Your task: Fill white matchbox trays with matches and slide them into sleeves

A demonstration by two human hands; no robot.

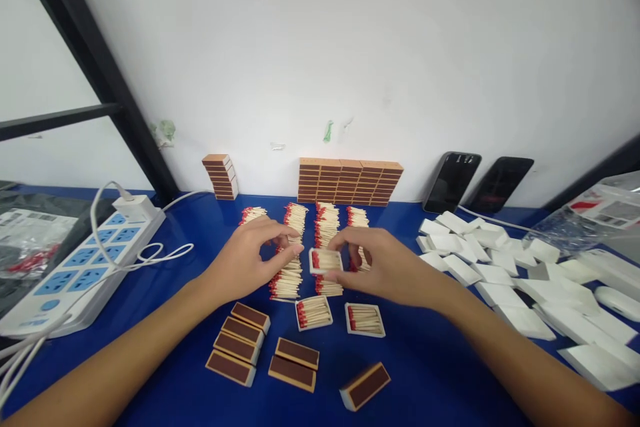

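Note:
My right hand (385, 265) holds a small white matchbox tray (326, 259) filled with red-tipped matches, thumb and fingers pinched on its right side. My left hand (250, 257) hovers just left of that tray, fingers curled in a pinch over the rows of loose matches (293, 240); whether it grips any matches I cannot make out. Two more filled trays (314, 313) (365, 319) lie on the blue table (430, 353) in front of my hands. Several closed matchboxes (240, 340) lie near my left forearm, one apart (366, 385).
Stacks of brown matchbox sleeves (350, 182) (220, 176) stand against the white wall. Several empty white trays (500, 273) are heaped at the right. Two dark phones (451, 181) lean on the wall. A white power strip (85, 263) with cables lies at the left.

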